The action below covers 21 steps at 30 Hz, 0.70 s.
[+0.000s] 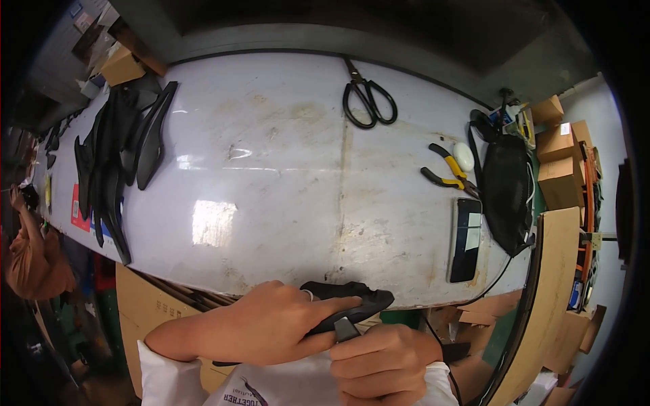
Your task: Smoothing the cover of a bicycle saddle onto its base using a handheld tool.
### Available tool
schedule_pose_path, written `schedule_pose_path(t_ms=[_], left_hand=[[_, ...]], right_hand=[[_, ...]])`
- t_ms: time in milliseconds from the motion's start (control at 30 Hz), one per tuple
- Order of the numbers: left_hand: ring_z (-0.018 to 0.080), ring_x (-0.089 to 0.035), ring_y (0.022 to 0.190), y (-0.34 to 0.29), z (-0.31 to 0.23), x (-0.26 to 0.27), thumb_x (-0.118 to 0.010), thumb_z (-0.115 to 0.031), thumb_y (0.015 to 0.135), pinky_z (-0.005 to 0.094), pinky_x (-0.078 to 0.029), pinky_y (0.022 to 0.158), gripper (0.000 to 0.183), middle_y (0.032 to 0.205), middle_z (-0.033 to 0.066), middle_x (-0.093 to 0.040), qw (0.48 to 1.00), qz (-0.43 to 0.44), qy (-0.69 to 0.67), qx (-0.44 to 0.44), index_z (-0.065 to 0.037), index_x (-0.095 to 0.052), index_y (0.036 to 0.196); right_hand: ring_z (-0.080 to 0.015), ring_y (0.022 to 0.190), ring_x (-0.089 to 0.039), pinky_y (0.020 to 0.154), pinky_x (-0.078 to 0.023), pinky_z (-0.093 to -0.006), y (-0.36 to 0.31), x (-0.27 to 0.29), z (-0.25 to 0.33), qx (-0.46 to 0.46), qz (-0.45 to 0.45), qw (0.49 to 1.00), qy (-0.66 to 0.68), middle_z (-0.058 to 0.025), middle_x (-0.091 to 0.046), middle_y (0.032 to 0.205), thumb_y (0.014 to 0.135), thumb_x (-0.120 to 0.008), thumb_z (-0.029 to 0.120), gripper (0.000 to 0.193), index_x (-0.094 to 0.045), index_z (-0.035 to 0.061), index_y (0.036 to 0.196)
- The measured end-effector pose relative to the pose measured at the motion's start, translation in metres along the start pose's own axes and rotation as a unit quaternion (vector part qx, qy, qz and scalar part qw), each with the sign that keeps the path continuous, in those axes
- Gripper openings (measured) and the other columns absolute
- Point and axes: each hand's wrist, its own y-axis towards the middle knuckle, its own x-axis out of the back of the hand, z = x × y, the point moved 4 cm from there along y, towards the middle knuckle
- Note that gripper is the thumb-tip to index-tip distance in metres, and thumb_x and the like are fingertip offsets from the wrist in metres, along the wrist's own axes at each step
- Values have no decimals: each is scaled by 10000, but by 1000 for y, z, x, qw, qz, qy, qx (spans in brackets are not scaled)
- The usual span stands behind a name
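Note:
At the table's near edge, my left hand [281, 318] grips a black moulded part [369, 304], its index finger stretched along the top. The part looks like smooth plastic, and much of it is hidden under my hand. Close beside it, my right hand [382, 358] is closed around a small tool with a flat grey end [346, 329]. That end sticks out between thumb and fingers and lies against or very near the black part; contact is unclear. The tool's handle is hidden in my fist, so its exact kind does not show.
Several black curved parts [112, 149] lie piled on the table's left. Black-handled scissors [369, 101] rest at the far edge. To the right are yellow-and-black pliers [450, 172], a white oval object [463, 156], a phone [466, 240] and a black bag [504, 193]. A co-worker [40, 257] is far left.

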Motion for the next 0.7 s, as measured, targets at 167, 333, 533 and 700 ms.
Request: schedule_pose_path(t_ms=[167, 333, 533, 700], left_hand=[[334, -752, 838, -58, -6, 21, -757, -164, 908, 360, -613, 728, 578, 1083, 197, -731, 992, -61, 74, -79, 22, -619, 1437], [361, -759, 1097, -96, 22, -11, -823, -166, 929, 344, -634, 848, 651, 1391, 260, -672, 991, -38, -128, -30, 74, -557, 1472], [242, -781, 884, -91, 21, -58, -771, -138, 954, 272, -626, 659, 607, 1487, 193, -626, 987, -122, -66, -79, 34, -548, 1491], [343, -752, 1140, -64, 28, -78, -749, -1, 920, 318, -628, 849, 656, 1456, 327, -598, 976, -137, -141, -96, 123, -482, 1505]], right_hand=[[-291, 608, -650, 640, -609, -468, -15, 2, 4, 1, -43, 999, -10, -137, -649, 722, 941, -736, 84, 169, -626, -6, 850], [-264, 600, -644, 599, -593, -431, -19, 2, 8, 31, -47, 997, -62, -122, -650, 715, 927, -736, 67, 162, -620, -6, 840], [-254, 571, -625, 592, -588, -423, -24, -21, 7, 11, -58, 998, 22, -112, -628, 688, 927, -735, 64, 171, -617, -10, 827], [-254, 571, -632, 616, -596, -444, -20, -43, 2, 16, -74, 994, 78, -115, -629, 679, 940, -736, 75, 173, -627, -3, 831]])
